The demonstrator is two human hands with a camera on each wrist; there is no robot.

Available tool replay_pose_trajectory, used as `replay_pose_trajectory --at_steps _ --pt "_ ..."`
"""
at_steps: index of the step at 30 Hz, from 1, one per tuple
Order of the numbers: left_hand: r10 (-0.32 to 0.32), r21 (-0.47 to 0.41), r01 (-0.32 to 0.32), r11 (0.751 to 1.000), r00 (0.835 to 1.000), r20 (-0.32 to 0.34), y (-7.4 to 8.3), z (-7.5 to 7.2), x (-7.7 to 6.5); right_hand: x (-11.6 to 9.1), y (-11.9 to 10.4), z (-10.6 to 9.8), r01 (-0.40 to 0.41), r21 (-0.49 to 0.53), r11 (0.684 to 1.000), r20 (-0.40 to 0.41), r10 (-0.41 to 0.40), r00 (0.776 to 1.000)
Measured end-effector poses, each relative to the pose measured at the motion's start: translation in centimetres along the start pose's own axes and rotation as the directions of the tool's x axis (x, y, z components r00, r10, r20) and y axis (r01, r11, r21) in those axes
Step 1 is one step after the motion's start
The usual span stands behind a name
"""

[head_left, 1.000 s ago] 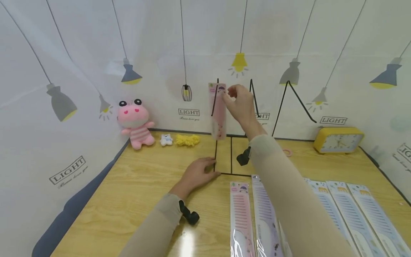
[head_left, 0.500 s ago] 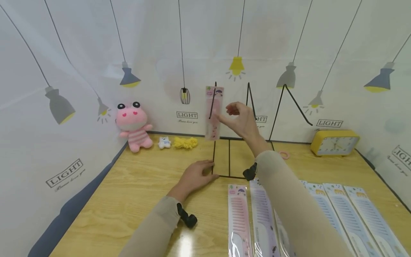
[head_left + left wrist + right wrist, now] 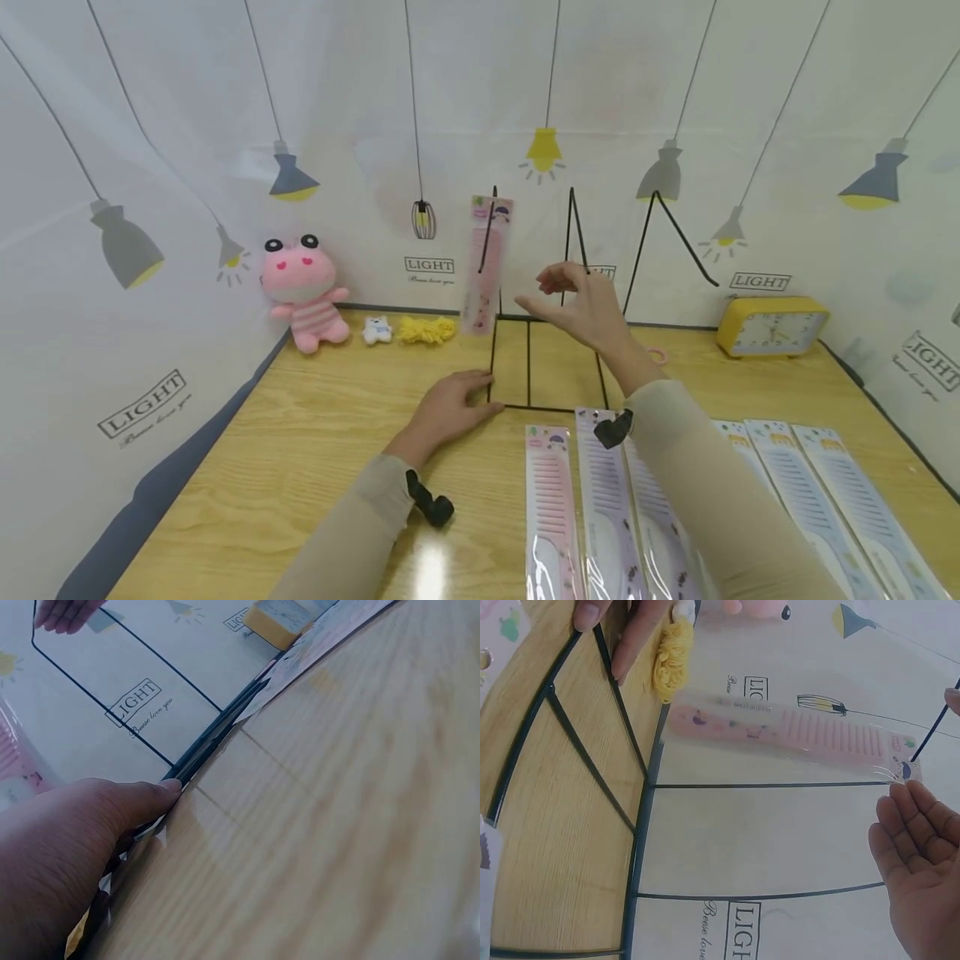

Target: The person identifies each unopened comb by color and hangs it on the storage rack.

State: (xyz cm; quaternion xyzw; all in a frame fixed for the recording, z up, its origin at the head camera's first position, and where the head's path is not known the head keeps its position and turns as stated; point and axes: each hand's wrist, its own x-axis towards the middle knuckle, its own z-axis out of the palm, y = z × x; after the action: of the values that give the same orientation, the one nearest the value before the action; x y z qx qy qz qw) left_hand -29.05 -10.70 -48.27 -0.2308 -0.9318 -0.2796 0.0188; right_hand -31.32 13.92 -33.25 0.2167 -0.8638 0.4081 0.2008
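A pink comb in clear packaging (image 3: pixel 486 267) hangs from the left hook of a black wire display rack (image 3: pixel 528 367), its lower end tilted left. To its right, in mid-air before the rack, is my right hand (image 3: pixel 581 304), fingers loosely bent and holding nothing. The right wrist view shows its palm and fingers (image 3: pixel 911 829) overlapping the top of the hanging comb's package. My left hand (image 3: pixel 453 408) holds the rack's front left base corner. In the left wrist view its thumb (image 3: pixel 154 801) lies on the wire; the other fingers are mostly hidden.
Packaged combs lie at the front: a pink one (image 3: pixel 550 508), purple ones (image 3: pixel 607 500) and blue ones (image 3: pixel 862 500), partly behind my right sleeve. At the back are a pink plush toy (image 3: pixel 307 292), yellow yarn (image 3: pixel 426 330), a pink ring (image 3: pixel 657 356) and a yellow clock (image 3: pixel 774 327).
My right hand has let go of the pink comb's package top and moved down and right, away from it. The comb stays hanging, now tilted. My left hand stays at the rack corner.
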Motion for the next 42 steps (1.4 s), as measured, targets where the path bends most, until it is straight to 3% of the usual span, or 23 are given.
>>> replay_pose_trajectory --at_steps 5,9,24,28,33,35,42 --pt "-0.002 -0.005 0.002 1.0 1.0 0.0 -0.2 0.0 0.0 -0.8 0.3 -0.6 0.015 -0.019 1.0 -0.002 -0.015 1.0" --pt "-0.008 -0.01 0.008 1.0 1.0 0.001 -0.2 0.1 -0.1 -2.0 0.3 -1.1 -0.017 -0.03 0.999 0.021 0.017 1.0" --pt "0.004 0.003 -0.004 1.0 1.0 -0.008 0.0 0.1 -0.1 -8.1 -0.3 -1.6 0.019 0.014 1.0 0.109 -0.02 0.994" --pt "0.004 0.004 -0.004 1.0 1.0 -0.005 0.0 0.1 0.0 -9.8 0.7 -0.5 0.06 0.011 0.998 0.248 -0.061 0.967" --pt "0.005 -0.002 -0.005 1.0 1.0 -0.011 0.0 -0.1 0.2 -11.6 2.8 0.9 0.074 0.034 0.997 0.438 -0.081 0.895" --pt "0.003 0.004 -0.003 1.0 1.0 -0.009 0.0 -0.1 0.2 -12.0 3.8 1.3 0.073 0.047 0.996 0.468 -0.086 0.88" --pt "0.013 0.003 -0.013 1.0 1.0 0.006 0.0 0.0 -0.1 -12.7 6.4 1.7 0.059 0.062 0.996 0.496 -0.082 0.864"
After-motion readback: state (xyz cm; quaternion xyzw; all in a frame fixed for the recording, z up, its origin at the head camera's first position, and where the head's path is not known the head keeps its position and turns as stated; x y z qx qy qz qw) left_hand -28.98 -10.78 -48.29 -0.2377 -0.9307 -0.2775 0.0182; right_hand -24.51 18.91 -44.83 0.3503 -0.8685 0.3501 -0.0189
